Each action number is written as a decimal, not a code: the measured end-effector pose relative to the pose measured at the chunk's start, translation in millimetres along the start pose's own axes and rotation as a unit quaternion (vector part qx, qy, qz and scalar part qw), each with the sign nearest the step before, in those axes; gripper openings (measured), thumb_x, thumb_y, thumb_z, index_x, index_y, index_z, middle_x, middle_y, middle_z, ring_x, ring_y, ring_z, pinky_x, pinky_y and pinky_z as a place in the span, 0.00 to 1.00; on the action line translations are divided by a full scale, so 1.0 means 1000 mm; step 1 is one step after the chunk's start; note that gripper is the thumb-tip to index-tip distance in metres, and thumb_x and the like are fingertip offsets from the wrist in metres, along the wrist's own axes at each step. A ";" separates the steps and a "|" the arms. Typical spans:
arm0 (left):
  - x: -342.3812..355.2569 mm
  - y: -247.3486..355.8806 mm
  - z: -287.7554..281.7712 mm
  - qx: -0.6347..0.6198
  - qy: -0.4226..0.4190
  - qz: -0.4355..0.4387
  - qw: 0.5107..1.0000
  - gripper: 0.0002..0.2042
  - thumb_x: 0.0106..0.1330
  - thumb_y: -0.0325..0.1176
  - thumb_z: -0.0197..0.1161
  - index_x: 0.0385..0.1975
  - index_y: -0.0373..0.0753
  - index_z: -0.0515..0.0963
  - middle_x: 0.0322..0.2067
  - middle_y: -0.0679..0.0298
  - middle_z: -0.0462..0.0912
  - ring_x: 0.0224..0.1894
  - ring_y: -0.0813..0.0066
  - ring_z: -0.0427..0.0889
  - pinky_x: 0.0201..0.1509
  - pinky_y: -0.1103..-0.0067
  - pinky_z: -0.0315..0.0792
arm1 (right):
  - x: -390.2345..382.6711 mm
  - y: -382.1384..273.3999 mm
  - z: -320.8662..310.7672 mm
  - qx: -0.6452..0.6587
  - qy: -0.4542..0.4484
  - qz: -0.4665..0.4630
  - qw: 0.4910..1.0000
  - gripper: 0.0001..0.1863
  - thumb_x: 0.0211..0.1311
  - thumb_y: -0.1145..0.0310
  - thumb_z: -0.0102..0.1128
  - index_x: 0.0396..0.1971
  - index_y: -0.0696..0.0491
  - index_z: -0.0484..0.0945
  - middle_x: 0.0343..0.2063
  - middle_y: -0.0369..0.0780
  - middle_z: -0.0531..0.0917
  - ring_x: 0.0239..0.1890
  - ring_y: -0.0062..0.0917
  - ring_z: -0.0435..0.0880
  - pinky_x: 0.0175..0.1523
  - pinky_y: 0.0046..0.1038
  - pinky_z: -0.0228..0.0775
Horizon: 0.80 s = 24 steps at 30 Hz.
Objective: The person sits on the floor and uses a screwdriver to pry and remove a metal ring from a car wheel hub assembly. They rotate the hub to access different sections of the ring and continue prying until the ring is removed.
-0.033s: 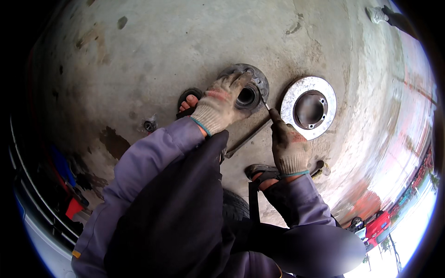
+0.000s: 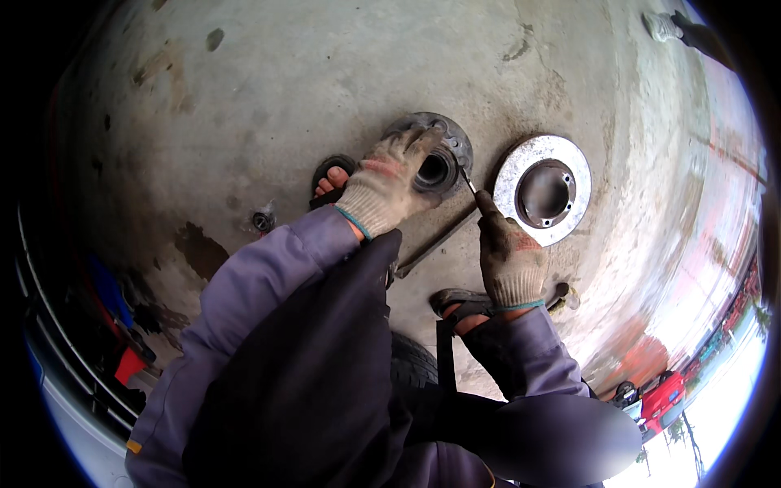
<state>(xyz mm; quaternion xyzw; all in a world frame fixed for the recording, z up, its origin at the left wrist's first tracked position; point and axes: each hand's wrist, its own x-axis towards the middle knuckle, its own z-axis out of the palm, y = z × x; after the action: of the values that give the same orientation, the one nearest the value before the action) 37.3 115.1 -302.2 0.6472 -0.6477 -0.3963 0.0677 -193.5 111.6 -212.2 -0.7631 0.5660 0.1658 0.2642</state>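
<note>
My left hand (image 2: 390,175), in a dirty knit glove, grips a dark metal wheel hub (image 2: 454,142) lying on the concrete, fingers over its upper flange beside the centre bore. My gloved right hand (image 2: 504,248) is closed on a slim screwdriver-like tool (image 2: 469,181), whose metal shaft reaches the hub's right edge; its tip is too small to make out. A silvery brake disc (image 2: 552,148) lies flat just right of the hub. Between my hands and lower down, a long metal bar (image 2: 439,242) rests on the ground.
My sandalled feet (image 2: 329,180) are either side. A small bearing-like part (image 2: 263,221) lies left, a hammer-like tool (image 2: 561,293) right, a tyre (image 2: 413,358) beneath me. A vehicle (image 2: 61,382) edges the left; another person's shoe (image 2: 661,26) is upper right, a red vehicle (image 2: 661,403) lower right.
</note>
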 end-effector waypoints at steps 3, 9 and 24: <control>-0.002 0.001 0.001 0.008 0.012 0.000 1.000 0.48 0.60 0.54 0.74 0.78 0.51 0.56 0.76 0.47 0.59 0.77 0.43 0.60 0.79 0.57 0.59 | 0.000 0.004 -0.002 0.020 0.004 -0.013 1.000 0.28 0.73 0.64 0.53 0.72 0.29 0.70 0.30 0.50 0.86 0.34 0.48 0.88 0.38 0.49 0.78; 0.000 0.001 0.007 0.007 0.060 0.008 0.998 0.50 0.53 0.49 0.79 0.76 0.49 0.59 0.74 0.50 0.63 0.75 0.48 0.62 0.79 0.60 0.62 | 0.003 0.009 -0.008 0.031 0.002 -0.028 0.999 0.24 0.74 0.64 0.57 0.67 0.31 0.77 0.33 0.48 0.86 0.36 0.46 0.88 0.40 0.46 0.78; 0.001 0.002 -0.011 0.041 -0.002 0.038 0.998 0.49 0.60 0.52 0.74 0.79 0.48 0.54 0.76 0.46 0.60 0.76 0.45 0.61 0.79 0.60 0.60 | -0.016 0.012 0.001 0.001 -0.015 -0.041 0.999 0.29 0.74 0.64 0.53 0.74 0.32 0.68 0.30 0.46 0.87 0.35 0.43 0.89 0.39 0.45 0.79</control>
<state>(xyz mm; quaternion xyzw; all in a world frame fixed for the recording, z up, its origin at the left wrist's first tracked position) 42.6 108.7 -294.2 0.6237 -0.6875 -0.3679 0.0545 -210.1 122.4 -206.9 -0.7828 0.5302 0.1656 0.2803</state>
